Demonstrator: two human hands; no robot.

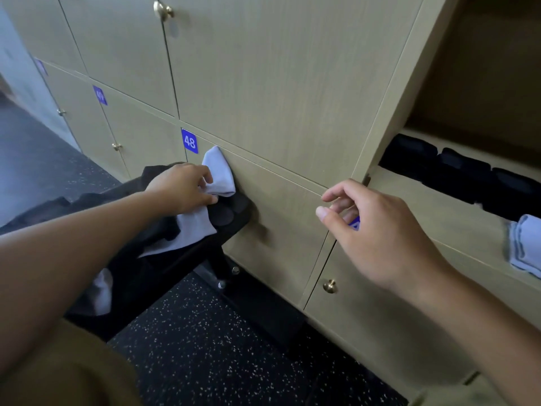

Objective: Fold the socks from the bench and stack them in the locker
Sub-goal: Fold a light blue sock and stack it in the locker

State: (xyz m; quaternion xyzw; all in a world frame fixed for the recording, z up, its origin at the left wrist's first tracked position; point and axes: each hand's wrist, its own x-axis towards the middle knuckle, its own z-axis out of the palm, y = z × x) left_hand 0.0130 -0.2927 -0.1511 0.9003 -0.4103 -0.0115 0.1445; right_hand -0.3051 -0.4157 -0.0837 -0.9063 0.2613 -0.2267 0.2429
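My left hand [183, 186] grips a white sock [218, 174] at the far end of the black bench [216, 244], its toe sticking up against the locker door. A second white sock [194, 227] lies under it among several dark socks [164, 230]. Another white sock [101, 291] hangs off the bench's near side. My right hand [371, 232] hovers in the air before the lockers, fingers loosely curled, holding nothing. The open locker [456, 142] at right holds a row of folded dark socks [465, 174], and folded white socks [525, 247] sit by its lower edge.
Beige locker doors fill the wall, with a blue tag 48 [189, 141] and brass knobs [330, 285]. The floor [205, 347] is dark speckled rubber. The bench's black leg [222, 268] stands close to the lockers.
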